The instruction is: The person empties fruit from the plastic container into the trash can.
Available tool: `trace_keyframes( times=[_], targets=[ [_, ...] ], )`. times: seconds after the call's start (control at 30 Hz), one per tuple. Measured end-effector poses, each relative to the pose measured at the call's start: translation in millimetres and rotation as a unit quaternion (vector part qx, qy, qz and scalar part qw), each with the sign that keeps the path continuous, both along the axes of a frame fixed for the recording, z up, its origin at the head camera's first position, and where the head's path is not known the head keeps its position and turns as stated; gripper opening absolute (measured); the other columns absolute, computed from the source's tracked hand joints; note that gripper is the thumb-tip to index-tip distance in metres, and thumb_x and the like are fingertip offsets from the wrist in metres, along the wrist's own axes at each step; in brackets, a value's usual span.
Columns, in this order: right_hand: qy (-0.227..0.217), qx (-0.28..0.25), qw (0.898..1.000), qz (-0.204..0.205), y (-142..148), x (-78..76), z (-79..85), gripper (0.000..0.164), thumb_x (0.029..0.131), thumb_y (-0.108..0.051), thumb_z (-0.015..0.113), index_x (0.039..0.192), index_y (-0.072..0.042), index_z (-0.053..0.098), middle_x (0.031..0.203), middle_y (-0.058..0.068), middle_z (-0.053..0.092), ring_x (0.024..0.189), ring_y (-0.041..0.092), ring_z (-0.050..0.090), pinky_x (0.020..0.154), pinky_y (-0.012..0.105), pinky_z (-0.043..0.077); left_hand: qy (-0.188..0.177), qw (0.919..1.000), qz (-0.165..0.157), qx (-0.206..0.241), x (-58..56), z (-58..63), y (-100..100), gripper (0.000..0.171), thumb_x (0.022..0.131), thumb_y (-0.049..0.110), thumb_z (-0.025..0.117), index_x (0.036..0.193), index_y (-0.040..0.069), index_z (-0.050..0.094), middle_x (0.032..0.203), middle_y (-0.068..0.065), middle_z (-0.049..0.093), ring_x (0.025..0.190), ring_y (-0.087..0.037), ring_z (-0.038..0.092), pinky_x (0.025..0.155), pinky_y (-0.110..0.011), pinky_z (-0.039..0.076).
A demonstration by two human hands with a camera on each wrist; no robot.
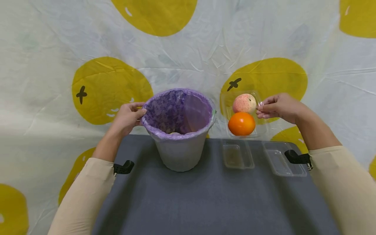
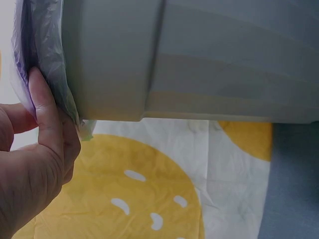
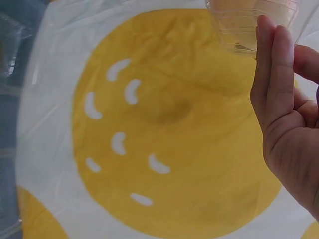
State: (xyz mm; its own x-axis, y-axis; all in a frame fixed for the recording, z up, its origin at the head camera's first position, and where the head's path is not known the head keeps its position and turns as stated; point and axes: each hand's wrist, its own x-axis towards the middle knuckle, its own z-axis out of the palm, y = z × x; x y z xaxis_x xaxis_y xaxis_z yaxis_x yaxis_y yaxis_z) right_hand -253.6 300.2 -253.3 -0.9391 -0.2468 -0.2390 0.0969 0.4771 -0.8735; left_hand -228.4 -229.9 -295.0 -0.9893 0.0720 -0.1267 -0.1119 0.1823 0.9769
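My left hand (image 1: 127, 117) grips the left rim of a grey bin (image 1: 182, 153), with the thumb over the edge of its purple plastic bag liner (image 1: 165, 109). In the left wrist view, the fingers press against the folded-over bag (image 2: 52, 45). A pale rounded thing (image 1: 175, 133) peeks up low inside the bin. To the right, my right hand (image 1: 279, 107) pinches the edge of a clear plastic container (image 1: 261, 130), raised above the table's far edge. A pinkish peach (image 1: 243, 103) and an orange (image 1: 242, 124) sit in it. Right fingertips overlap its side in the right wrist view.
Two more clear plastic containers, one (image 1: 238, 156) right of the bin and another (image 1: 286, 160) farther right, lie on the dark grey table (image 1: 182, 202). Behind hangs a white cloth (image 1: 182, 58) with big yellow shapes. Black wrist mounts (image 1: 124, 167) stick out from both sleeves.
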Motion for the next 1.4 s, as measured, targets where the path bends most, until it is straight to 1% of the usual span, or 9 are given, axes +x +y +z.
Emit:
trace_keyframes(
  times=[0.2, 0.4, 0.47, 0.57, 0.77, 0.9, 1.03, 1.27, 1.4],
  targets=[
    [0.009, -0.025, 1.0, -0.002, -13, -10.6, 22.3, 0.015, 0.103, -0.012, 0.064, 0.108, -0.001, 0.074, 0.092, 0.004, 0.078, 0.084, 0.015, 0.078, 0.078, 0.027, 0.062, -0.002, 1.0, 0.001, -0.002, -0.8, -1.0, 0, 0.053, 0.108, 0.017, 0.054, 0.159, 0.007, 0.041, 0.122, -0.012, 0.052, 0.078, -0.008, 0.064, 0.069, -0.023, 0.059],
    [0.006, -0.064, 0.998, -0.004, -26, -17.6, 37.7, 0.016, 0.103, -0.012, 0.064, 0.098, -0.009, 0.079, 0.091, 0.002, 0.078, 0.085, 0.013, 0.077, 0.08, 0.024, 0.062, 0.001, 1.0, 0.001, 0.005, -1.0, -1.1, 1, 0.053, 0.108, 0.016, 0.054, 0.159, 0.006, 0.04, 0.121, -0.012, 0.052, 0.077, -0.008, 0.065, 0.068, -0.022, 0.059],
    [0.006, -0.077, 0.997, -0.003, -31, -19.6, 41.7, 0.016, 0.102, -0.012, 0.065, 0.097, -0.01, 0.08, 0.092, 0.003, 0.078, 0.085, 0.013, 0.077, 0.081, 0.024, 0.061, 0.0, 1.0, 0.001, 0.008, -0.7, -0.8, 1, 0.053, 0.108, 0.016, 0.054, 0.158, 0.006, 0.04, 0.12, -0.012, 0.052, 0.077, -0.008, 0.064, 0.068, -0.022, 0.059],
    [0.005, -0.101, 0.995, -0.004, -41, -22.2, 47.0, 0.015, 0.101, -0.011, 0.067, 0.095, -0.008, 0.08, 0.092, 0.005, 0.078, 0.085, 0.014, 0.077, 0.081, 0.024, 0.061, -0.001, 1.0, 0.004, 0.007, 0.0, 0.0, 2, 0.052, 0.108, 0.015, 0.054, 0.158, 0.005, 0.041, 0.119, -0.012, 0.051, 0.077, -0.008, 0.064, 0.068, -0.022, 0.059],
    [-0.004, -0.162, 0.986, -0.031, -61, -25.1, 55.7, 0.014, 0.099, -0.007, 0.068, 0.093, -0.004, 0.08, 0.088, 0.008, 0.078, 0.081, 0.016, 0.077, 0.078, 0.025, 0.062, -0.002, 1.0, 0.005, 0.002, 0.7, 1.6, 3, 0.052, 0.109, 0.015, 0.053, 0.158, 0.005, 0.04, 0.12, -0.012, 0.051, 0.078, -0.009, 0.064, 0.069, -0.022, 0.059],
    [-0.002, -0.186, 0.981, -0.046, -75, -26.5, 57.2, 0.014, 0.099, -0.004, 0.068, 0.092, -0.001, 0.08, 0.087, 0.01, 0.077, 0.079, 0.018, 0.077, 0.076, 0.026, 0.062, -0.001, 1.0, 0.006, 0.002, 0.4, 0.8, 3, 0.052, 0.109, 0.015, 0.053, 0.158, 0.005, 0.041, 0.12, -0.012, 0.051, 0.078, -0.009, 0.064, 0.068, -0.023, 0.059],
    [-0.001, -0.207, 0.977, -0.055, -88, -26.1, 53.5, 0.013, 0.098, -0.002, 0.068, 0.091, 0.001, 0.079, 0.085, 0.011, 0.077, 0.077, 0.019, 0.078, 0.075, 0.027, 0.062, -0.005, 1.0, 0.006, 0.002, 0.8, -1.2, 3, 0.052, 0.109, 0.015, 0.053, 0.158, 0.006, 0.041, 0.12, -0.011, 0.052, 0.078, -0.009, 0.063, 0.068, -0.023, 0.059],
    [0.016, -0.195, 0.979, -0.048, -106, -27.7, 45.5, 0.015, 0.098, -0.002, 0.068, 0.087, -0.001, 0.079, 0.08, 0.009, 0.077, 0.074, 0.018, 0.077, 0.077, 0.027, 0.062, 0.001, 1.0, 0.004, 0.002, 3.1, -0.9, -1, 0.052, 0.109, 0.015, 0.053, 0.158, 0.004, 0.04, 0.119, -0.011, 0.051, 0.078, -0.009, 0.063, 0.068, -0.022, 0.059],
    [0.013, -0.194, 0.98, -0.051, -116, -29.9, 42.2, 0.013, 0.097, -0.001, 0.068, 0.088, 0.001, 0.077, 0.079, 0.009, 0.077, 0.073, 0.018, 0.077, 0.077, 0.028, 0.063, -0.001, 1.0, 0.004, 0.001, 4.3, 0.4, -2, 0.051, 0.109, 0.015, 0.053, 0.158, 0.004, 0.041, 0.118, -0.011, 0.051, 0.077, -0.008, 0.062, 0.068, -0.022, 0.059]
  ],
)
